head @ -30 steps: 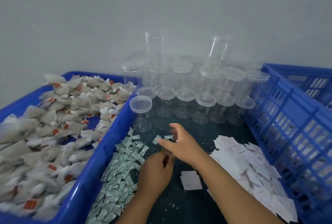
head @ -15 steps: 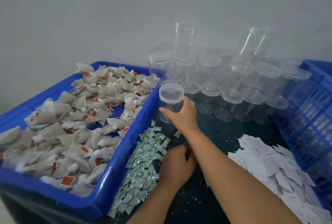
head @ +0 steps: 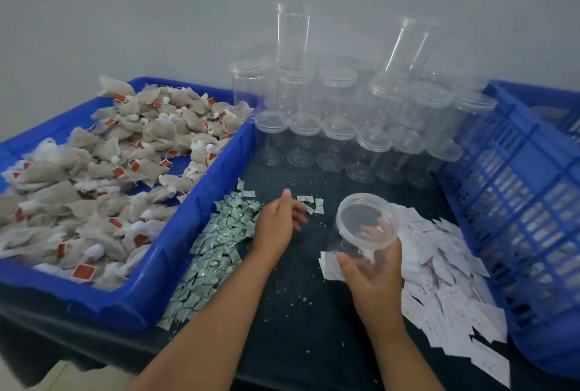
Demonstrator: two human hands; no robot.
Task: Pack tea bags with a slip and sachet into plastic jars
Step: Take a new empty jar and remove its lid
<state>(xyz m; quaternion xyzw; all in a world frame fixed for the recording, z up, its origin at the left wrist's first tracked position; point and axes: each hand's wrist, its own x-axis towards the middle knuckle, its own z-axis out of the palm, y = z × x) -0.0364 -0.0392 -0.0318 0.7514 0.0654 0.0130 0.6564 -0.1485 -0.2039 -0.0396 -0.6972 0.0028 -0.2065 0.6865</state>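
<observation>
One clear jar [head: 365, 227] is gripped in the right hand [head: 373, 274] just above the slips [head: 439, 284] — apparently still empty — while sachets [head: 216, 243] are approached by the loose-fingered, empty left hand [head: 277, 227], so packing is judged barely begun, the tea bags [head: 103, 171] lying in their bin.

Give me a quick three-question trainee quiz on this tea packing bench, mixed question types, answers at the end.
1. True or false: the clear jar in the right hand has tea bags in it.
2. Which lies nearest the left hand? A) green sachets B) white slips C) slatted crate
3. Fill in: the tea bags sit in a blue ____.

Key: 1 false; 2 A; 3 tray.
</observation>
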